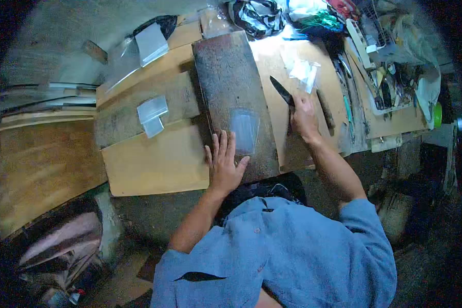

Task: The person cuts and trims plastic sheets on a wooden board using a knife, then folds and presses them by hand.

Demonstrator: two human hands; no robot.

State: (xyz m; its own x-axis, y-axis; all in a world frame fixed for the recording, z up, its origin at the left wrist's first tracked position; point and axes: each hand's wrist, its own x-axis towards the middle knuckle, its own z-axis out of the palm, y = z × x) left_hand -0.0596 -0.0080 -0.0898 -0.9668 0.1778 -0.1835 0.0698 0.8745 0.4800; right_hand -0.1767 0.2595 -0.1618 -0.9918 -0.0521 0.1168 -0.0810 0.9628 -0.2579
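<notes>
My left hand (224, 161) lies with its fingers stretched out at the lower left edge of a long, dark, worn board (225, 66). Beside its fingertips a small stack of clear plastic pieces (245, 131) rests on that board. In my right hand (305, 118), to the right of the board, is a knife (281, 91) with a dark blade that points up and to the left. The knife's handle is mostly hidden by my fingers. Just beyond this hand lie some more clear plastic strips (304, 73).
More plastic pieces (152, 116) lie on a grey strip of board to the left. A dark stick (325, 110) is right of my right hand. A white tray (395, 109) of tools stands far right; several plastic bags (259, 18) are heaped at the back.
</notes>
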